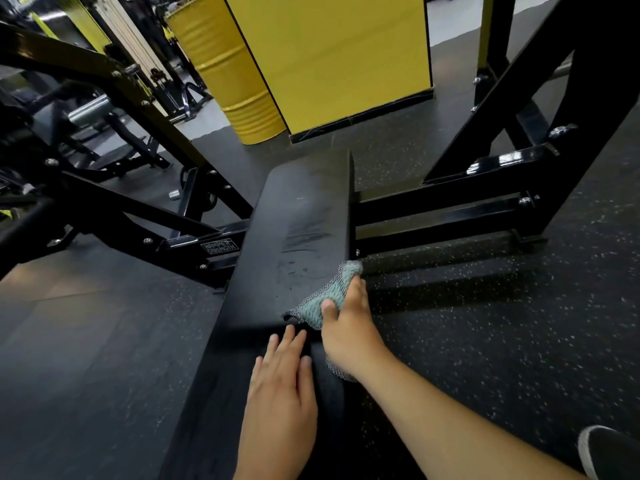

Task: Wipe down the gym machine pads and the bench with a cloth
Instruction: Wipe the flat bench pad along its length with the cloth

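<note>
A long black padded bench (294, 216) runs from the bottom of the view away toward the middle. Damp wipe streaks show on its far pad. My right hand (346, 327) grips a teal mesh cloth (329, 296) against the right edge of the pad, thumb on top. One end of the cloth hangs below my wrist. My left hand (280, 386) rests flat on the nearer pad, fingers straight, just left of the right hand.
Black steel frame members (485, 188) of the machine rise right of the bench and others (131, 216) cross on the left. A yellow drum (228, 71) and a yellow panel (346, 57) stand beyond. The floor is speckled black rubber (485, 341). A shoe (602, 452) shows at bottom right.
</note>
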Demonstrator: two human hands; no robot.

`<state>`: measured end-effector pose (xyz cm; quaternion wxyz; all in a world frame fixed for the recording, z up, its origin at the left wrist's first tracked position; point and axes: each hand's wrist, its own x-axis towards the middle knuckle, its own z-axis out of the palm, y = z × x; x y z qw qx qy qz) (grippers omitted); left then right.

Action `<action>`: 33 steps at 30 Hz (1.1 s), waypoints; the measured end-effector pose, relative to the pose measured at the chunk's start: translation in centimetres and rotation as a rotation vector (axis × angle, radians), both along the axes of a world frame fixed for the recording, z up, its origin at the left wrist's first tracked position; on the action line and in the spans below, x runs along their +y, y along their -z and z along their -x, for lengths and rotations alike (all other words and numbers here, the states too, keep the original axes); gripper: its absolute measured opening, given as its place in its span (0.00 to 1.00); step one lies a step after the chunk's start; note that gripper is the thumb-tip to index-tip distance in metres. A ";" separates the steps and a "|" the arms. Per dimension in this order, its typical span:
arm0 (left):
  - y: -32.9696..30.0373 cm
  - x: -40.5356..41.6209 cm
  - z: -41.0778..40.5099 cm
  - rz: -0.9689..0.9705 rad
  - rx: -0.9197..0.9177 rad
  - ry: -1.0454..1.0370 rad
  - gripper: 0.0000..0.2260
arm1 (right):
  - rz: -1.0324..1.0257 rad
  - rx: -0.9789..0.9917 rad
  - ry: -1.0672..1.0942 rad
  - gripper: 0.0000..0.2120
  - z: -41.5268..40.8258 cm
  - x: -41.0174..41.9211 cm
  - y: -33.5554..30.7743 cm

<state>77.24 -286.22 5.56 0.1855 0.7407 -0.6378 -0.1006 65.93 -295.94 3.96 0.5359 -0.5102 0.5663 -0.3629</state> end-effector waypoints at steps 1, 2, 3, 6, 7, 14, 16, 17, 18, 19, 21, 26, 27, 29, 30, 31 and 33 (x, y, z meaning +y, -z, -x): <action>0.0 -0.1 0.0 0.000 0.003 0.010 0.21 | -0.003 -0.011 0.001 0.36 0.0 -0.1 0.0; 0.0 -0.3 -0.1 0.000 0.003 0.017 0.21 | -0.009 -0.018 -0.002 0.36 0.2 0.0 -0.1; -0.1 -0.4 -0.2 0.001 0.001 0.022 0.21 | -0.019 -0.021 -0.007 0.36 0.3 0.5 -0.2; -0.1 -1.1 -0.3 -0.006 0.005 0.033 0.21 | -0.046 -0.009 -0.021 0.35 0.5 3.2 0.2; -0.1 -1.4 -0.3 -0.010 0.010 0.036 0.21 | -0.051 -0.008 -0.027 0.35 0.5 4.2 0.3; 0.1 -2.6 -0.5 0.014 0.034 0.035 0.20 | -0.039 -0.010 -0.001 0.35 -0.1 4.4 0.7; 0.1 -2.8 -0.4 0.019 0.039 0.038 0.20 | -0.027 -0.014 0.004 0.36 -0.1 3.3 0.7; 0.0 -2.9 -0.4 0.018 0.037 0.040 0.20 | -0.025 -0.015 0.006 0.36 -0.1 2.8 0.6; -0.1 -3.0 -0.4 0.017 0.033 0.041 0.20 | -0.028 -0.013 0.008 0.36 -0.1 2.1 0.5; -0.1 -3.2 -0.3 0.020 0.027 0.042 0.20 | -0.034 -0.013 0.009 0.36 0.0 1.4 0.4; -0.2 -3.4 -0.2 0.025 0.018 0.044 0.20 | -0.052 -0.025 0.014 0.36 0.1 -0.2 0.2; -0.5 -3.9 -0.3 0.009 -0.023 0.065 0.21 | -0.082 0.012 0.028 0.34 0.3 -3.0 -0.4; -0.6 -4.1 -0.4 0.007 -0.033 0.070 0.21 | -0.087 0.013 0.028 0.34 0.3 -3.1 -0.5; -0.7 -4.5 -0.5 0.004 -0.046 0.073 0.21 | -0.087 -0.003 0.030 0.34 0.3 -2.9 -0.3; -0.8 -4.8 -0.5 0.002 -0.049 0.075 0.21 | -0.078 -0.008 0.029 0.34 0.3 -2.7 -0.2; -0.8 -5.2 -0.6 -0.001 -0.052 0.082 0.21 | -0.070 -0.013 0.031 0.34 0.3 -2.4 0.1; -0.9 -6.1 -0.6 -0.013 -0.057 0.097 0.22 | -0.050 -0.022 0.032 0.33 0.3 -1.7 0.7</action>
